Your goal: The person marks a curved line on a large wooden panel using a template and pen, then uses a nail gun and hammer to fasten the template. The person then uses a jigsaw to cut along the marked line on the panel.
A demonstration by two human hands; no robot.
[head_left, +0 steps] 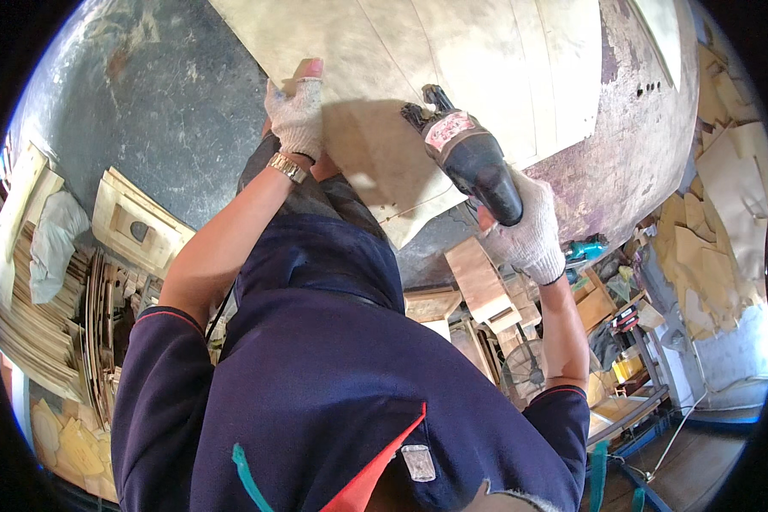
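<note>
A large pale sheet of thin wood with several lines drawn along it lies in front of me. At its near left edge is my left hand, in a white knit glove with a bare thumb tip. The thumb rests on top of the sheet, and the other fingers are mostly hidden around its edge. My right hand, gloved as well, is wrapped round the rear of a black power tool with a red-and-white label. The tool's forked front end points up and left over the sheet; its working tip does not show clearly.
A dark, scuffed tabletop extends left of the sheet. Stacked wooden strips and a board with a hole stand at the left. Wooden boxes and a teal tool lie below right. Offcuts pile up at the far right.
</note>
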